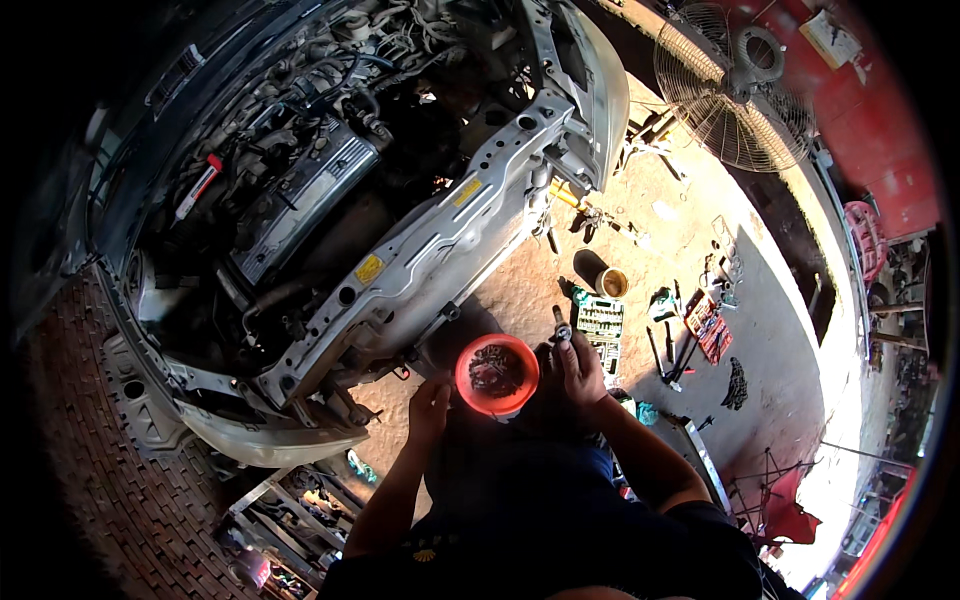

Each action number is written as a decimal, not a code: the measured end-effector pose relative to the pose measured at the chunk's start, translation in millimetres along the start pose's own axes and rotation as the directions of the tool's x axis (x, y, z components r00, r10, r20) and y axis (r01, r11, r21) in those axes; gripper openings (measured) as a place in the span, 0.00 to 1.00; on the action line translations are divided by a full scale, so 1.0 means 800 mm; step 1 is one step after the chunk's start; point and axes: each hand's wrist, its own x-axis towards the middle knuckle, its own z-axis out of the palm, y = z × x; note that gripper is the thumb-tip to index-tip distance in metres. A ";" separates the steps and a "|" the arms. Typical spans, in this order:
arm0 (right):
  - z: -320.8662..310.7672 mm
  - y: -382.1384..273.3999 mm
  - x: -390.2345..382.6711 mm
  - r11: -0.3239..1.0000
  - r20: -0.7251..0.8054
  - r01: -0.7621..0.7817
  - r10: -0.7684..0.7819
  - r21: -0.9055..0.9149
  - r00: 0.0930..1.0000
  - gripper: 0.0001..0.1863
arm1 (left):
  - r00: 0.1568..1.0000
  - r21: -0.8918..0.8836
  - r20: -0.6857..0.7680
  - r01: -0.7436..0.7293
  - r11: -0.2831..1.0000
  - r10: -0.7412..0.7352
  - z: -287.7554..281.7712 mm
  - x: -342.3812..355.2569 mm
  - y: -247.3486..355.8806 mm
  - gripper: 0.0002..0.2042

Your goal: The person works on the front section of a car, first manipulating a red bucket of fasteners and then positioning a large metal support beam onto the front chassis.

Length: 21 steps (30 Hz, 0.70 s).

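Observation:
In front of me is a red round bowl (466, 378) with a heap of small dark metal pieces (497, 370) in it, probably bolts and screws. My left hand (430, 408) is closed just left of the bowl's rim; its fingertips are in shadow, so anything in them cannot be made out. On the bowl's right side, my right hand (582, 372) grips a metal tool with a round head (563, 331). The tool points away from me, and the fist hides part of it.
A car's open engine bay (300, 200) and front crossmember (440, 235) fill the upper left. On the floor to the right lie a green socket set (600, 318), a tin can (612, 283), a red tool case (708, 327) and a dark chain (736, 384). A fan (735, 90) stands beyond.

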 end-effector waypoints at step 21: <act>-0.091 -0.022 0.485 0.545 0.294 0.349 -0.189 -0.763 0.937 0.24 | 0.608 0.930 -0.254 -0.059 0.362 0.752 -0.181 0.183 0.207 0.11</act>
